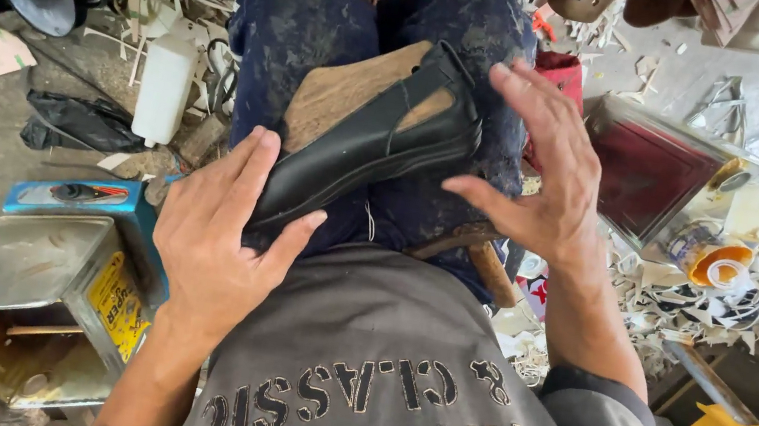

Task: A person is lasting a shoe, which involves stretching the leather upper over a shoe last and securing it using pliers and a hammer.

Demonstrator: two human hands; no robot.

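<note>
The black shoe [364, 147] is lying across a wooden board [342, 91] on the person's lap; the left hand [225, 237] is clasping its near end, thumb and fingers wrapping it; the right hand [541, 171] is hovering open just right of the shoe, fingers spread; left of the shoe, an open metal tin [17, 292] and a white bottle [164, 87] are sitting on the floor.

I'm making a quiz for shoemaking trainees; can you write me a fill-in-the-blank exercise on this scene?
1. The black shoe lies on a ____ board across the person's lap.
2. The left hand grips the shoe's ____ end.
3. The right hand is open, fingers spread, by the shoe's ____.
4. The open metal tin stands on the person's ____ side.

Missing words: wooden; toe; heel; left
</note>
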